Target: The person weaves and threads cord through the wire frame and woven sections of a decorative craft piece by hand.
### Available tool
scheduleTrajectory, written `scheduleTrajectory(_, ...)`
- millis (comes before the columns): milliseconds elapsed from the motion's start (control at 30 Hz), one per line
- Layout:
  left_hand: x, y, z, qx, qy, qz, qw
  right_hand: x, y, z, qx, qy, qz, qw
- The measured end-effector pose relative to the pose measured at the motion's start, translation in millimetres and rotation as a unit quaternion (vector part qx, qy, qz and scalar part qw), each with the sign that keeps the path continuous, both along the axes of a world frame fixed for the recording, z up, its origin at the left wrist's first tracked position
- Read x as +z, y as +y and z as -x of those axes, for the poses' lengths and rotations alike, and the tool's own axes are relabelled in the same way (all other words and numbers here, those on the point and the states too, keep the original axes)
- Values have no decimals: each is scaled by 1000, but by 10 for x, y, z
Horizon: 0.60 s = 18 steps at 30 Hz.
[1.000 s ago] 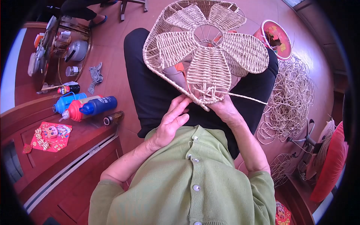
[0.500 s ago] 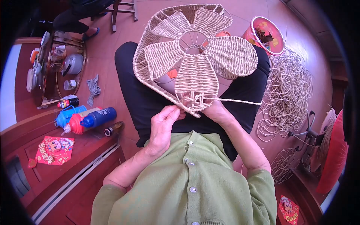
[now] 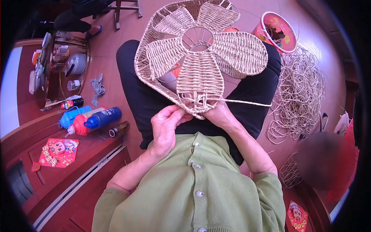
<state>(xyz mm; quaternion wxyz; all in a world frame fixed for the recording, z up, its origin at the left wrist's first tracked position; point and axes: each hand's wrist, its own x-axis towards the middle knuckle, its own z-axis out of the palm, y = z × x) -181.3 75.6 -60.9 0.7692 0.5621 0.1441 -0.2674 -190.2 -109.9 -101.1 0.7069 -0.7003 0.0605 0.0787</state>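
Observation:
A woven basket (image 3: 199,73) with flower-petal panels around a ring rests over my lap, its near tip toward my body. My left hand (image 3: 165,125) pinches at the lower left edge by that tip, its fingertips pressed together; what lies between them is too small to tell. My right hand (image 3: 220,115) grips the tip of the basket from the right and below, its fingers partly hidden under the weave. A loose cord end (image 3: 247,102) sticks out to the right from the bottom petal.
A heap of cord (image 3: 297,92) lies on the floor at right, beneath a red bucket (image 3: 290,36). Blue and red bottles (image 3: 102,118) and a red paper decoration (image 3: 60,152) are at left. A person's foot (image 3: 94,31) shows at upper left. A dark blurred round shape (image 3: 322,160) is at lower right.
My left hand has gone from spread fingers to a pinch at the basket's edge. The basket has shifted left in view. A dark blurred shape now shows at lower right.

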Motion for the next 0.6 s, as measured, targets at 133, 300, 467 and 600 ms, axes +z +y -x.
scheduleTrajectory(133, 41, -3, 4, 5, -3, -1, 1000, 170, 20, -53, -19, 74, -35, 997)
scheduleTrajectory(300, 18, -1, 10, -3, 0, -4, 1000, 145, 24, 21, 26, -21, 75, 997)
scheduleTrajectory(467, -40, 10, 46, 14, -40, -68, 997, 10, 21, 73, 59, -49, 83, 994)
scheduleTrajectory(600, 13, 48, -94, -101, -352, -315, 876, -16, 89, 98, -13, 42, 21, 999)
